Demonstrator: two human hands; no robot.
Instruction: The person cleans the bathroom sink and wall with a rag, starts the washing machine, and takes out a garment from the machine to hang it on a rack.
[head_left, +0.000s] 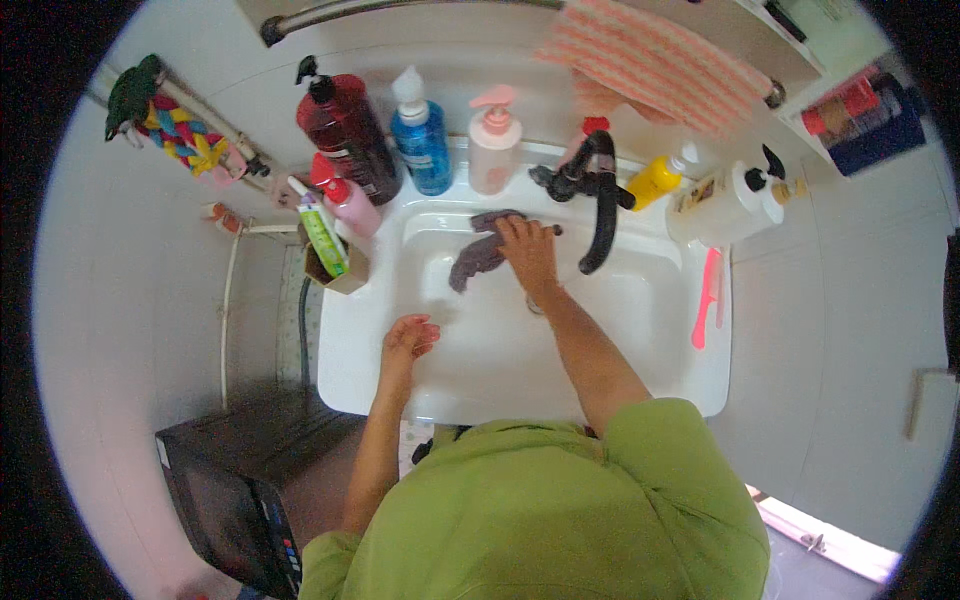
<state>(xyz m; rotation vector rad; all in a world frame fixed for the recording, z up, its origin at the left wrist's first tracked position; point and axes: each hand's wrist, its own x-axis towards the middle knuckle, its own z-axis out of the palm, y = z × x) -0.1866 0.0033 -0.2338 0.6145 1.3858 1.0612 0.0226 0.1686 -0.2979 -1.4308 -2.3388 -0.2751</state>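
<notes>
A dark grey-purple wet-looking cloth (480, 259) lies bunched against the back left of the white washbasin (480, 360). My right hand (529, 251) is over the cloth's right part with the fingers bent onto it, hiding some of it. Near the basin's front left, my left hand (410, 337) hovers with loosely curled fingers and nothing in it. To the right of my right hand, the black faucet (600, 217) curves down over the bowl. The metal drain (534, 304) is partly covered by my right wrist.
Along the back rim stand a dark red pump bottle (352, 142), a blue bottle (421, 150), a pink pump bottle (495, 146), a yellow bottle (654, 182) and a white pump bottle (720, 202). A pink comb (706, 300) lies right. A toothpaste holder (341, 277) stands left. A striped towel (652, 60) hangs above.
</notes>
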